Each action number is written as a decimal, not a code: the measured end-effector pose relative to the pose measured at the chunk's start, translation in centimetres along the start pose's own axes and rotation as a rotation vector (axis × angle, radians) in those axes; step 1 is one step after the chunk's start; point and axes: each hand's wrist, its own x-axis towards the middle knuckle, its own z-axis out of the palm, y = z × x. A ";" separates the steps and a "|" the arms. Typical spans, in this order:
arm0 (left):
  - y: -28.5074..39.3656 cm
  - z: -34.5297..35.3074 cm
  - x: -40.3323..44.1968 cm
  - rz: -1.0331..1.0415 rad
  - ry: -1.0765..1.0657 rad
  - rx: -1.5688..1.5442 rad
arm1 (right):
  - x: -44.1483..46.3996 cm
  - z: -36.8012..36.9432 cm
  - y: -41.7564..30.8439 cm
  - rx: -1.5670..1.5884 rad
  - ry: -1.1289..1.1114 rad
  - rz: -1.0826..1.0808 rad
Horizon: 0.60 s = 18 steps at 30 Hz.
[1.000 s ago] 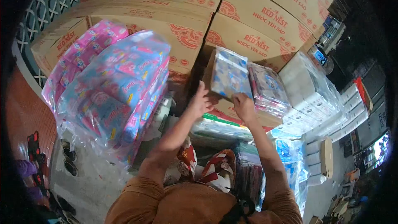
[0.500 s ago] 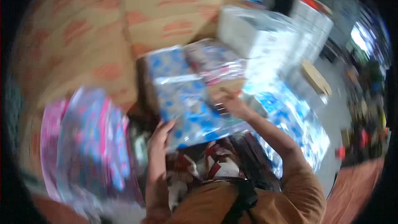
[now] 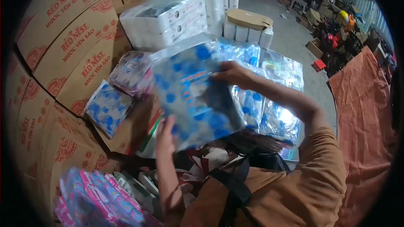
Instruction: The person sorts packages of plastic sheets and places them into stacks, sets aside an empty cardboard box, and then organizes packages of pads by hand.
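A flat clear-plastic package [image 3: 179, 96] with large blue spots and a printed label is held up in front of me, tilted. My right hand [image 3: 235, 75] pinches its right edge, the fingers partly behind or against the plastic. At its lower left edge my left hand [image 3: 165, 135] grips with the thumb on the near face; the other fingers are hidden. Behind it to the left, a similar blue-spotted package [image 3: 108, 108] lies on a cardboard box beside a pink-and-blue package [image 3: 132, 72]. More shiny blue-patterned packages [image 3: 275, 111] are piled to the right.
Stacked brown cartons [image 3: 75, 42] rise on the left. White wrapped bundles [image 3: 168, 19] and an open-topped carton [image 3: 248, 19] stand at the back. Pink-and-blue packages [image 3: 99, 195] lie at the lower left. An orange tarpaulin [image 3: 360, 130] covers something on the right.
My view has swung to the right. The blue-spotted package has been lifted off the stack and tilted, and my right hand has moved from above its right side to grip its edge.
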 end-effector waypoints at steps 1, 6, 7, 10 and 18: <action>-1.7 1.8 1.4 -0.007 -0.165 -0.031 | -1.1 -2.5 0.4 -0.012 0.051 0.035; -9.6 11.7 4.7 0.085 -0.671 0.252 | -10.6 -11.7 1.8 -0.235 0.443 0.186; -10.4 13.5 4.6 0.091 -0.709 0.249 | -12.2 -16.3 4.7 -0.268 0.445 0.250; -11.1 18.1 3.2 -0.021 -0.734 0.528 | -19.1 -18.7 4.4 -0.001 0.551 0.356; -18.8 21.9 1.4 0.145 -0.879 0.519 | -27.2 -22.3 11.0 0.334 0.684 0.418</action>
